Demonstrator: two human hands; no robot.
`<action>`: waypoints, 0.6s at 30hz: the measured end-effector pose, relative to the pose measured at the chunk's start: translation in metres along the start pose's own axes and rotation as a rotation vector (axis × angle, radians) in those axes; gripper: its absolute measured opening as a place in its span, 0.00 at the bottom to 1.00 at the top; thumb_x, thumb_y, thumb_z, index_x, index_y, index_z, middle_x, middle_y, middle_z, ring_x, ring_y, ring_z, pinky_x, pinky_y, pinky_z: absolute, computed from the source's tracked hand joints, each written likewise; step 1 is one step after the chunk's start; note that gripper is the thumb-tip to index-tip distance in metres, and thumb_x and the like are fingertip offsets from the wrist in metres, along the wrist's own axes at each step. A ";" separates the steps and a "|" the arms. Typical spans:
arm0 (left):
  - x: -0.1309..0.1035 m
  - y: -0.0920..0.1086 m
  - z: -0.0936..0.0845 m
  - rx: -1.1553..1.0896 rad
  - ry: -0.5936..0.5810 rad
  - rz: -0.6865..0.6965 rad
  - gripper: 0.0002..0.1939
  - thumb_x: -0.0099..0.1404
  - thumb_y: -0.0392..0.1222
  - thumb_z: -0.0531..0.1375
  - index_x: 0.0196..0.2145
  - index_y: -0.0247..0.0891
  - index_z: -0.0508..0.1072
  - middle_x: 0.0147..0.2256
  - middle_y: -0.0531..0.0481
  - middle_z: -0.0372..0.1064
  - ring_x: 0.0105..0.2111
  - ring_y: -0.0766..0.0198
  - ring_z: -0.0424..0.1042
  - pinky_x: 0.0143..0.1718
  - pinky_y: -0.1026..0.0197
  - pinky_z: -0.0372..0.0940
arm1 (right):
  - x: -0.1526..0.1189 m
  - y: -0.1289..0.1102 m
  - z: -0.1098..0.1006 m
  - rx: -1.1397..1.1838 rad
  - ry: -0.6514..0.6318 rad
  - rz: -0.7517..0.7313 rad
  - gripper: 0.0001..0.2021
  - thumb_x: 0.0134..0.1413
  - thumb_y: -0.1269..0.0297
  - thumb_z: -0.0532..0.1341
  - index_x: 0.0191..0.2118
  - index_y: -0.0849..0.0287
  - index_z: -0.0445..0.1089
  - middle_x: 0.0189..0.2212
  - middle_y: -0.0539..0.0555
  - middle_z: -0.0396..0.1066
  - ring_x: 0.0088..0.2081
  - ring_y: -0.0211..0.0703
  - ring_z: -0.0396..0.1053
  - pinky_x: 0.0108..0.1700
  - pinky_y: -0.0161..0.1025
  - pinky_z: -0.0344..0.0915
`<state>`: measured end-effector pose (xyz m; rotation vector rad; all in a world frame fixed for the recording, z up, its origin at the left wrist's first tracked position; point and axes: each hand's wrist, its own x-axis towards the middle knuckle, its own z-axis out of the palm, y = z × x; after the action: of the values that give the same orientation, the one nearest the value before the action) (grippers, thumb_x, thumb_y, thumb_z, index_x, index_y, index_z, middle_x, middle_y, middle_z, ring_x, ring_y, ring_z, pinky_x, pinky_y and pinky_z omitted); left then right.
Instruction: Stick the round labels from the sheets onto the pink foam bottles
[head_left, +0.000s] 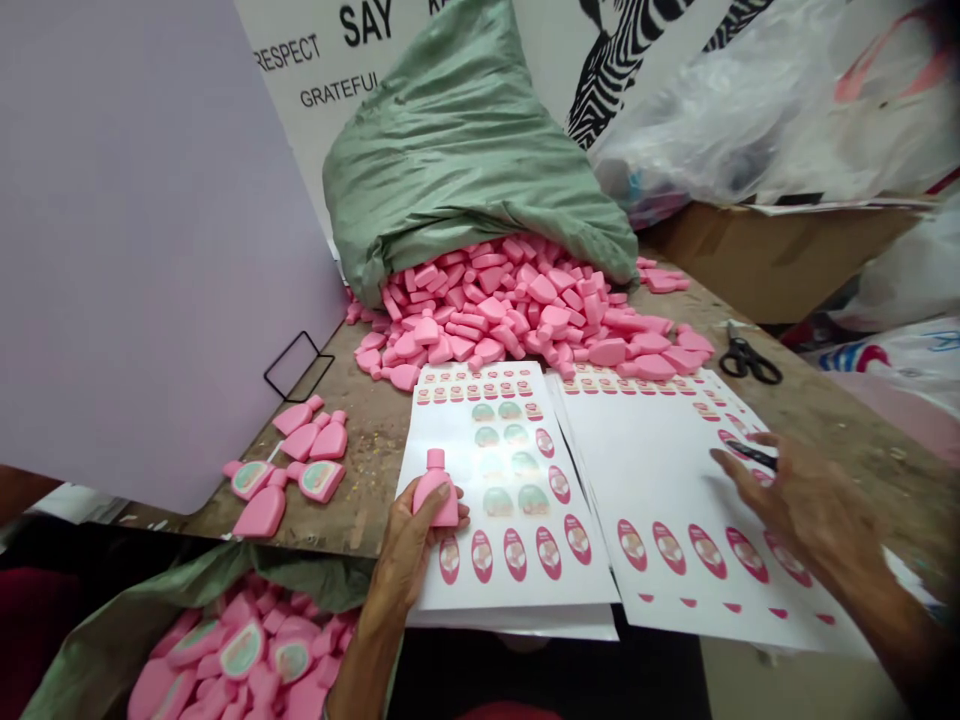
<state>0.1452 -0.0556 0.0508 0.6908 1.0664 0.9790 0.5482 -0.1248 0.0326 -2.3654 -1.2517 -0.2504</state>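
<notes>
My left hand (416, 535) is closed around a small pink plastic bottle (436, 494), held upright with its cap up. Beneath it lies a white sticker sheet (442, 440) with pink oval labels and pale green labels, some spots bare. Over a second sticker sheet (637, 460) on the right is my right hand (814, 510), with a slim black tool (752, 455) held in it. The tool's tip is at the labels near the sheet's right side; its exact kind is unclear. My right thumb and forefinger are stretched toward the left.
A green sack (465, 150) spills a heap of pink bottles (510, 300) behind the sheets. Black scissors (750, 360) lie at right, near a cardboard box (772, 255). Several bottles (300, 440), two labelled, lie left by a wire stand (298, 367). Below, an open sack (97, 620) holds more bottles.
</notes>
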 end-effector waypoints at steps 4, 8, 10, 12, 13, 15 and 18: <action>0.000 0.003 0.001 0.034 0.008 0.012 0.21 0.53 0.49 0.66 0.39 0.32 0.71 0.34 0.44 0.73 0.28 0.63 0.73 0.33 0.61 0.70 | -0.030 -0.042 0.016 -0.010 -0.139 -0.190 0.30 0.50 0.43 0.56 0.52 0.61 0.63 0.45 0.65 0.70 0.45 0.57 0.68 0.44 0.47 0.63; -0.006 0.004 0.008 0.061 -0.026 0.019 0.20 0.55 0.50 0.65 0.38 0.32 0.71 0.35 0.44 0.72 0.29 0.64 0.73 0.33 0.62 0.70 | -0.042 -0.050 0.026 -0.006 -0.137 -0.248 0.33 0.50 0.41 0.54 0.52 0.65 0.62 0.44 0.65 0.70 0.44 0.58 0.67 0.45 0.50 0.62; -0.010 0.002 0.016 0.075 -0.074 0.013 0.20 0.57 0.51 0.63 0.39 0.32 0.70 0.36 0.44 0.72 0.30 0.63 0.73 0.32 0.62 0.70 | -0.044 -0.050 0.024 0.028 -0.097 -0.238 0.33 0.51 0.40 0.53 0.52 0.64 0.62 0.45 0.65 0.69 0.44 0.59 0.66 0.45 0.50 0.62; -0.013 -0.001 0.027 0.121 -0.131 0.019 0.21 0.58 0.53 0.61 0.40 0.32 0.70 0.34 0.43 0.73 0.28 0.62 0.73 0.29 0.63 0.69 | -0.047 -0.058 0.017 0.114 -0.098 -0.186 0.28 0.54 0.42 0.51 0.50 0.62 0.63 0.41 0.63 0.70 0.42 0.56 0.67 0.42 0.48 0.63; -0.014 -0.003 0.032 0.153 -0.161 0.022 0.21 0.59 0.53 0.60 0.41 0.32 0.70 0.32 0.43 0.73 0.27 0.62 0.73 0.27 0.64 0.68 | -0.050 -0.065 0.014 0.180 -0.120 -0.161 0.25 0.56 0.44 0.50 0.48 0.60 0.64 0.38 0.61 0.70 0.40 0.53 0.67 0.40 0.46 0.63; -0.015 -0.007 0.044 0.208 -0.212 0.022 0.22 0.59 0.55 0.60 0.41 0.32 0.69 0.30 0.43 0.73 0.25 0.62 0.74 0.26 0.65 0.67 | -0.058 -0.084 0.009 0.316 -0.189 -0.175 0.19 0.59 0.48 0.49 0.42 0.58 0.65 0.34 0.57 0.69 0.36 0.48 0.67 0.38 0.42 0.63; -0.015 -0.013 0.058 0.245 -0.255 0.000 0.22 0.59 0.55 0.59 0.41 0.33 0.68 0.31 0.42 0.74 0.28 0.58 0.76 0.29 0.63 0.68 | -0.071 -0.116 0.009 0.377 -0.231 -0.350 0.12 0.60 0.54 0.52 0.37 0.57 0.65 0.32 0.55 0.70 0.34 0.45 0.65 0.37 0.41 0.60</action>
<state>0.2008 -0.0757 0.0662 0.9883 0.9678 0.7428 0.4120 -0.1161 0.0350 -1.8875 -1.6561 0.1481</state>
